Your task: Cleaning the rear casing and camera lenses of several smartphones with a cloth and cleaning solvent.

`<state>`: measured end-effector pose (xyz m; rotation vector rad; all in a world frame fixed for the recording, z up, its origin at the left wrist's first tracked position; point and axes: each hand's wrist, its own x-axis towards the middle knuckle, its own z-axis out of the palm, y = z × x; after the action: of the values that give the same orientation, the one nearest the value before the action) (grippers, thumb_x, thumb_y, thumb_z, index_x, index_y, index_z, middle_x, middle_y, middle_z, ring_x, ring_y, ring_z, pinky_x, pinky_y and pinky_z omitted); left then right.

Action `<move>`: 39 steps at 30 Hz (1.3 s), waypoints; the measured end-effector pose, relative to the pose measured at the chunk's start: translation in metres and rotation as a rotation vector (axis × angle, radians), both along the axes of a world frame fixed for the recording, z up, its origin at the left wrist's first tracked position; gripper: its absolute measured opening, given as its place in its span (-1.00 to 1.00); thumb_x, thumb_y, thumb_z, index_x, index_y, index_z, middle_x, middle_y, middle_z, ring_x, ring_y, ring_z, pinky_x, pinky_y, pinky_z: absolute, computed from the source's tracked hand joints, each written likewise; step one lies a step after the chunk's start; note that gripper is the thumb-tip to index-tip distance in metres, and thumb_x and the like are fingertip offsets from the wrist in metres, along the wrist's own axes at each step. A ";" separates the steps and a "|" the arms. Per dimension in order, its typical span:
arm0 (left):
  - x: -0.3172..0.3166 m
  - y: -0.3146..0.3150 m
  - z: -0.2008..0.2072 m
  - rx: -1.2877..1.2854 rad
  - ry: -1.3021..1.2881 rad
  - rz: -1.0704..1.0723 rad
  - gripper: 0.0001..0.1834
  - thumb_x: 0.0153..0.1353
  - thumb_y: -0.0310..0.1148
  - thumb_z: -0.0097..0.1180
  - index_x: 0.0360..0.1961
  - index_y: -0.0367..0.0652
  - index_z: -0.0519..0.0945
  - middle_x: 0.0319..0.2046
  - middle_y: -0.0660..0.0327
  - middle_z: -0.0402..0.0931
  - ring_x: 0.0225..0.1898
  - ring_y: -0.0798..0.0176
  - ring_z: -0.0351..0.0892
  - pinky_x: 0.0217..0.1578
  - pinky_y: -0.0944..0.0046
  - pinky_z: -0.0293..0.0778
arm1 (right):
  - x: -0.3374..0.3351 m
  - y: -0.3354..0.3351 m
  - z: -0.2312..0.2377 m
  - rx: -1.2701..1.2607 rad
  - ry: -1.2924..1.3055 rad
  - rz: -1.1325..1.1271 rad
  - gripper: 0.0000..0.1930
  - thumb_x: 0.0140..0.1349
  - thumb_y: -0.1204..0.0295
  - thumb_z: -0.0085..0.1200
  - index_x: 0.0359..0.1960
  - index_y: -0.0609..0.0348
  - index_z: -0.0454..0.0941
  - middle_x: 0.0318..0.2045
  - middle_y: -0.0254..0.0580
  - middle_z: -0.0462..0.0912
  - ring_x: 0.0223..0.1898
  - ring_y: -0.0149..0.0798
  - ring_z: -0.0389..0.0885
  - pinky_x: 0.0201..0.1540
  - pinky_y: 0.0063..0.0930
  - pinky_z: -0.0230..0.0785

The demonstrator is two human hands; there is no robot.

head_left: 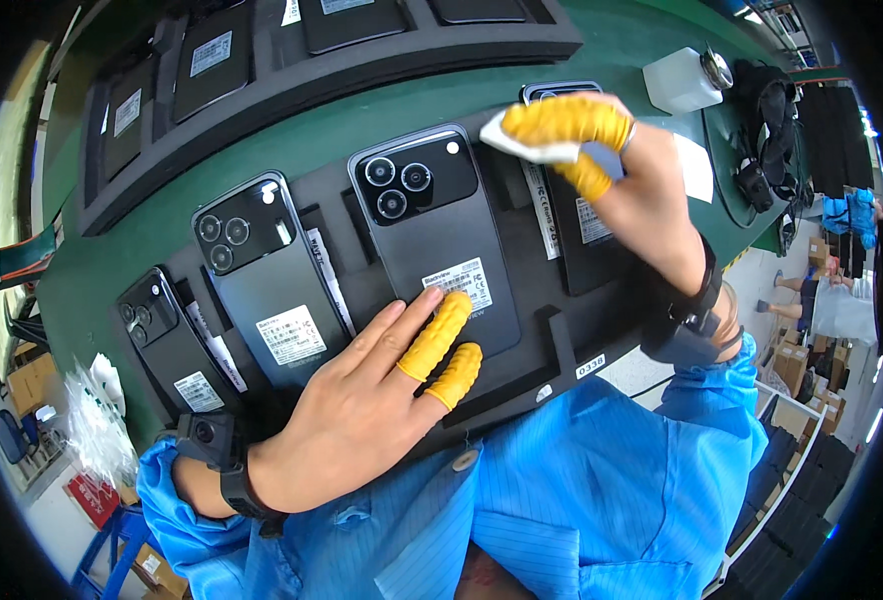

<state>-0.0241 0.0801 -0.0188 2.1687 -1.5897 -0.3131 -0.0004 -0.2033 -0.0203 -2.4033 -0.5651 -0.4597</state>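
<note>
A dark foam tray (pixel 537 355) lies in front of me with several dark smartphones in its slots, backs up. My left hand (pixel 357 400) rests on the lower part of the middle smartphone (pixel 432 235), fingers stretched out across its white label. Yellow finger cots cover two of its digits. My right hand (pixel 622 170) pinches a folded white wiping cloth (pixel 534 150) between yellow-covered fingers. It hovers over the right smartphone (pixel 607 262), hiding much of its upper part. Two more smartphones lie left of the middle one: a large one (pixel 272 265) and one at the far left (pixel 170 335).
Behind lies a second foam tray (pixel 442 48) with more labelled dark devices, on the green tabletop (pixel 602 40). A white bottle with a metal top (pixel 684 82) stands at the back right, beside black cables (pixel 762 150). Clear plastic bags (pixel 97 425) hang at the left edge.
</note>
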 end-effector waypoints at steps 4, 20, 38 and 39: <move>0.000 0.000 -0.001 -0.013 -0.006 -0.009 -0.58 -0.01 -0.36 0.23 -0.05 -0.13 0.61 0.12 -0.15 0.40 0.25 -0.13 0.34 0.22 -0.05 0.33 | 0.018 0.009 -0.003 0.102 -0.033 -0.069 -0.77 0.06 0.64 0.19 -0.21 0.17 0.66 -0.23 -0.16 0.71 -0.21 -0.11 0.68 -0.13 -0.34 0.52; 0.000 -0.001 0.001 -0.020 -0.026 -0.012 -0.60 -0.02 -0.36 0.23 -0.08 -0.15 0.61 0.10 -0.12 0.42 0.23 -0.13 0.36 0.20 -0.04 0.36 | -0.044 0.028 -0.004 -0.243 0.012 0.117 -0.64 -0.16 0.65 0.19 -0.21 0.28 0.59 -0.30 -0.04 0.66 -0.24 0.01 0.62 0.04 -0.14 0.42; 0.000 0.001 0.000 -0.003 -0.026 -0.031 -0.62 0.04 -0.34 0.19 -0.06 -0.12 0.60 0.13 -0.10 0.39 0.26 -0.10 0.31 0.23 0.01 0.33 | -0.024 0.028 0.000 -0.219 -0.114 0.130 -0.69 -0.14 0.61 0.21 -0.26 0.15 0.64 -0.22 -0.25 0.67 -0.10 -0.09 0.58 0.03 -0.23 0.36; 0.000 0.000 0.001 0.001 -0.028 -0.032 -0.62 0.04 -0.34 0.19 -0.06 -0.12 0.60 0.13 -0.10 0.39 0.26 -0.10 0.32 0.23 0.02 0.33 | -0.024 0.031 -0.001 -0.256 -0.100 0.192 -0.70 -0.16 0.60 0.20 -0.28 0.17 0.64 -0.26 -0.25 0.66 -0.11 -0.10 0.58 0.02 -0.23 0.36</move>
<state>-0.0236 0.0803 -0.0179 2.1593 -1.6420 -0.2944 -0.0245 -0.1721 -0.0213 -2.5428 -0.9407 -0.4486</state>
